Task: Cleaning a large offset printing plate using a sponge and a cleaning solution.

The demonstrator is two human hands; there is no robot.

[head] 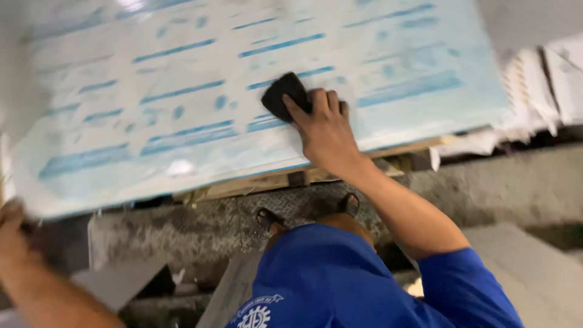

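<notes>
A large white panel (182,73) covered in a film with pale blue printed stripes fills the upper part of the head view. It lies on wooden boards (255,185). My right hand (325,130) presses a black pad (282,94) flat against the panel near its middle. My left hand (12,234) sits at the panel's lower left corner, blurred, its fingers seeming to curl around the edge. My blue shirt (340,285) and my sandalled feet (273,218) show below.
A rough concrete floor (498,182) runs under the panel. Stacked white sheets (546,85) lie at the right edge. Grey slabs (121,282) rest on the floor at lower left and lower right.
</notes>
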